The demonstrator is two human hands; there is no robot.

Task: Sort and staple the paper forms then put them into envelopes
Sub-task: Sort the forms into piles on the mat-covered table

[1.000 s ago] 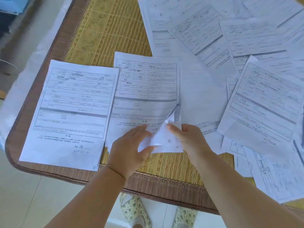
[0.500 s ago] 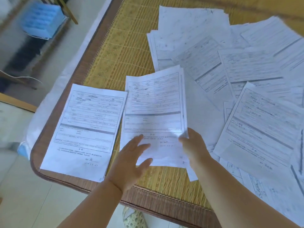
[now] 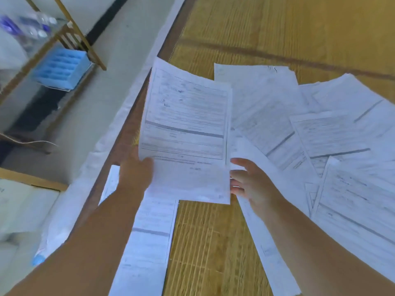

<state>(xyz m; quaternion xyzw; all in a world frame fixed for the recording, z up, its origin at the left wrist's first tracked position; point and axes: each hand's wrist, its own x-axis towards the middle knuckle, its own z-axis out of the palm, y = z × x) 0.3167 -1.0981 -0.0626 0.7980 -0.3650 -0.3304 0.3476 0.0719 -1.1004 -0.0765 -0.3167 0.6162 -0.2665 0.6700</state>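
A printed paper form (image 3: 186,129) is lifted off the table and held up in front of me. My left hand (image 3: 136,171) grips its lower left edge. My right hand (image 3: 248,180) is at its lower right edge with fingers spread, touching the sheet. Under my left arm another form (image 3: 149,238) lies flat on the bamboo mat. Several more forms (image 3: 310,129) are spread in an overlapping heap on the right. No stapler or envelope shows in view.
The bamboo mat (image 3: 213,242) covers the table, whose brown edge (image 3: 126,133) runs diagonally at left. Beyond it are a white cloth strip, the floor, and a wooden rack (image 3: 85,45) holding a blue tray (image 3: 62,69) and plastic bottles.
The middle form went from lying on the mat, its corner being peeled up, to being lifted clear and carried up and left. My head turned left and the view shifted.
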